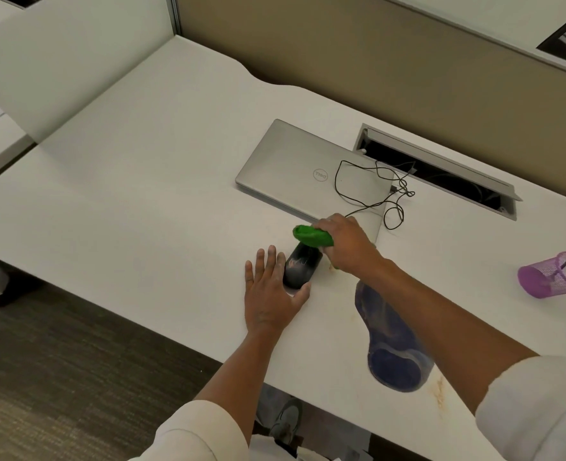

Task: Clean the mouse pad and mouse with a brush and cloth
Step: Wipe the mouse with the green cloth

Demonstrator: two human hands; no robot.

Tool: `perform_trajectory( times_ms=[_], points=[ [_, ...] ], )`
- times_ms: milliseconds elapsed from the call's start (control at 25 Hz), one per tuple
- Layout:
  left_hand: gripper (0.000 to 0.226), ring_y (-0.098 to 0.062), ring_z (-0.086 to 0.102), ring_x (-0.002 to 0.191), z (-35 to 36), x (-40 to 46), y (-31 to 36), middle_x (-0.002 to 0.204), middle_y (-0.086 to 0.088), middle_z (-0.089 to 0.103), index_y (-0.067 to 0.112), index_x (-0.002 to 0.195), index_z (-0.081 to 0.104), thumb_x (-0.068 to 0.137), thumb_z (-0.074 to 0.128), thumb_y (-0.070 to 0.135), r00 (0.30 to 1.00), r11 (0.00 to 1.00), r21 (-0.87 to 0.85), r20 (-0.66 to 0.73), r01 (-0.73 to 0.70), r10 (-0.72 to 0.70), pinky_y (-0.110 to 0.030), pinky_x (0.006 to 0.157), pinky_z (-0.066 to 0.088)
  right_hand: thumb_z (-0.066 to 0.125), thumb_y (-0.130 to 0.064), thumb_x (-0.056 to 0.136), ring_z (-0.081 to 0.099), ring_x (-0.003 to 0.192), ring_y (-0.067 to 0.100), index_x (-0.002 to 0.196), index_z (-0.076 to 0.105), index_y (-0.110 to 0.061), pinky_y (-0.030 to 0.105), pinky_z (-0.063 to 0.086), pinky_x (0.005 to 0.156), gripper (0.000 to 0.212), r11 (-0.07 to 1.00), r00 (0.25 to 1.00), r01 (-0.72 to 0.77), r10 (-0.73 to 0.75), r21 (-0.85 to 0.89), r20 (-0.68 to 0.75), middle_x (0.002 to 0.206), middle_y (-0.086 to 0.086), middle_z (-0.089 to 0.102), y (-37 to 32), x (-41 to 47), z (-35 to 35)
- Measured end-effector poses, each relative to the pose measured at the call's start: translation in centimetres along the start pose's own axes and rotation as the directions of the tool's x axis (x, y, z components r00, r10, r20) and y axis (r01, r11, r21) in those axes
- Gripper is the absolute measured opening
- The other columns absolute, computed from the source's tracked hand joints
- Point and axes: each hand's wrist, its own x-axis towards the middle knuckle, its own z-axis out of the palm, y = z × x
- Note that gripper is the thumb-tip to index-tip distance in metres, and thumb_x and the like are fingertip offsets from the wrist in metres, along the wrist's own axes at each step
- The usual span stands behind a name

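Note:
A black mouse [299,265] with pale dusty smears lies on the white desk [142,194]. My left hand [271,291] lies flat on the desk with straight fingers, its thumb and forefinger bracketing the mouse's near end. My right hand [344,242] grips a bunched green cloth [311,236] and presses it on the far end of the mouse. A dark blue mouse pad [391,347] with a wrist rest lies to the right, partly under my right forearm. No brush can be seen.
A shut silver laptop [301,168] lies behind the mouse, with the thin black mouse cable [374,191] looped over it. An open cable hatch [441,171] sits behind. A purple mesh cup [554,277] lies tipped at right. Brownish stains mark the desk near the pad.

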Motion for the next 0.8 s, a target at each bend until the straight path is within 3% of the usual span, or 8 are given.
perform_trajectory(
  times_ms=[120, 240, 440, 600, 800],
  points=[
    [0.09, -0.019, 0.0, 0.159, 0.0, 0.0, 0.0, 0.171, -0.001, 0.014, 0.019, 0.16, 0.029, 0.089, 0.039, 0.073, 1.0, 1.0, -0.002, -0.015, -0.001, 0.001, -0.041, 0.128, -0.008, 0.075, -0.021, 0.081, 0.049, 0.116, 0.03, 0.136, 0.052, -0.022, 0.037, 0.042, 0.096, 0.06, 0.994, 0.995, -0.091, 0.09, 0.054, 0.031, 0.123, 0.006, 0.06, -1.5, 0.5, 0.8],
    [0.09, -0.018, -0.002, 0.159, 0.2, 0.1, 0.0, 0.171, -0.001, 0.012, 0.02, 0.161, 0.027, 0.089, 0.038, 0.074, 1.0, 1.0, -0.003, -0.013, -0.001, 0.001, -0.041, 0.128, -0.008, 0.072, -0.018, 0.081, 0.049, 0.119, 0.03, 0.132, 0.057, -0.025, 0.043, 0.044, 0.098, 0.053, 0.992, 0.992, -0.122, 0.12, 0.036, 0.049, 0.126, 0.001, 0.059, -2.3, 0.2, 2.0],
    [0.091, -0.019, 0.001, 0.159, 0.1, 0.0, 0.1, 0.17, -0.001, 0.017, 0.018, 0.16, 0.03, 0.087, 0.04, 0.073, 1.0, 1.0, -0.008, -0.025, 0.002, -0.002, -0.041, 0.128, -0.006, 0.059, -0.001, 0.085, 0.054, 0.112, 0.028, 0.128, 0.063, -0.027, 0.041, 0.043, 0.098, 0.05, 0.996, 0.989, 0.086, -0.089, 0.034, 0.119, 0.126, -0.004, 0.056, -1.0, -1.6, 2.1],
    [0.091, -0.02, 0.002, 0.159, 0.1, 0.1, 0.1, 0.17, -0.003, 0.018, 0.015, 0.158, 0.034, 0.087, 0.043, 0.071, 1.0, 1.0, -0.014, -0.027, -0.002, 0.002, -0.04, 0.128, -0.007, 0.061, 0.006, 0.08, 0.058, 0.109, 0.023, 0.119, 0.07, -0.026, 0.039, 0.045, 0.096, 0.051, 0.969, 0.946, 0.247, -0.238, -0.012, 0.221, 0.122, -0.007, 0.06, 1.6, -1.9, 0.0],
    [0.092, -0.019, -0.002, 0.159, 0.0, -0.1, 0.0, 0.171, -0.002, 0.013, 0.017, 0.16, 0.028, 0.088, 0.036, 0.074, 1.0, 1.0, 0.003, -0.017, -0.01, 0.01, -0.041, 0.128, -0.007, 0.054, -0.003, 0.087, 0.047, 0.108, 0.029, 0.127, 0.063, -0.037, 0.041, 0.043, 0.087, 0.053, 0.97, 0.995, 0.096, -0.094, -0.225, 0.018, 0.134, -0.007, 0.048, -0.7, -0.8, 0.5]
  ],
)
